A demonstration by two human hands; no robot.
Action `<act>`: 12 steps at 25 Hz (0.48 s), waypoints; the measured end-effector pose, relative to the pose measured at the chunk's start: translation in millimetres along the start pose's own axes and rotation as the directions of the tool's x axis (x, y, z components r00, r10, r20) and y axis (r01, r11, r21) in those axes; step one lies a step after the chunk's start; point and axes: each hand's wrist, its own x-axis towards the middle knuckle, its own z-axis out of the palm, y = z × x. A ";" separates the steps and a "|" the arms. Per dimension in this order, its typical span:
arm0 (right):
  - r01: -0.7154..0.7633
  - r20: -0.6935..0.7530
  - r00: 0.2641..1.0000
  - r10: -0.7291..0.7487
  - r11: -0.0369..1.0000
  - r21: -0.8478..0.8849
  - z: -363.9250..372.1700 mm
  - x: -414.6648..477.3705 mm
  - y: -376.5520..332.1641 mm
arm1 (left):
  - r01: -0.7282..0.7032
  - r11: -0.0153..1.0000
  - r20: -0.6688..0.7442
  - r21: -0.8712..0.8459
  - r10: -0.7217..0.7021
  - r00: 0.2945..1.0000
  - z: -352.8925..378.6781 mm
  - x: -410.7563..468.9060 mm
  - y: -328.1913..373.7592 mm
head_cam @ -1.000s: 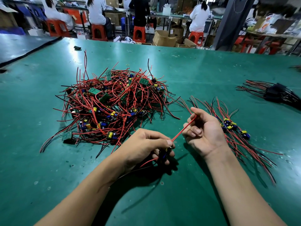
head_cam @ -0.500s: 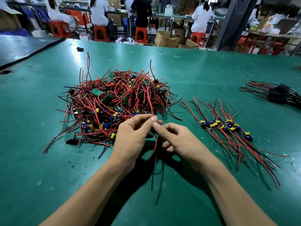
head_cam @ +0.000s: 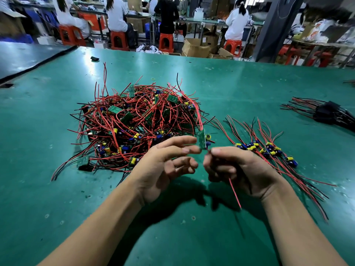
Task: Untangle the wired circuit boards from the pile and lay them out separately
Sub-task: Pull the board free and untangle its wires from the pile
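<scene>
A tangled pile (head_cam: 138,123) of small green circuit boards with red and black wires lies on the green table (head_cam: 230,89), just beyond my hands. One small green board (head_cam: 202,139) stands upright in the air between my hands, its upper red wire running back into the pile. My left hand (head_cam: 169,164) pinches the board's edge between thumb and forefinger. My right hand (head_cam: 232,167) grips the board's lower wires, and a red wire end (head_cam: 235,194) hangs below the palm. To the right lies a row of separated boards (head_cam: 269,150) with their wires fanned out.
A bundle of black parts with red and black wires (head_cam: 326,114) lies at the far right. A small black object (head_cam: 94,58) sits near the table's far edge. Beyond the table, several people sit on red stools at other benches, among cardboard boxes.
My hands have drawn apart and lifted one board out of the pile's edge. The left hand now pinches the board and the right hand holds its wires lower down.
</scene>
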 end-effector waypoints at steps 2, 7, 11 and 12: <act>-0.039 0.082 0.995 0.053 0.986 -0.165 -3.0 -4.1 0.6 | 0.139 0.986 0.001 0.086 -0.140 0.990 2.2 -0.9 -0.2; -0.117 0.141 0.974 0.176 0.930 -0.348 -12.9 -6.9 6.0 | 0.360 0.864 0.173 0.350 -0.438 0.882 0.5 -9.2 -1.6; -0.033 -0.131 0.991 -0.028 0.898 -0.439 -13.5 -1.3 3.1 | 0.308 0.914 0.162 0.263 -0.357 0.920 1.7 -8.9 -1.8; 0.026 -0.230 0.963 -0.138 0.900 -0.435 -13.0 2.6 4.6 | 0.298 0.925 0.123 0.235 -0.333 0.935 2.5 -7.2 -3.3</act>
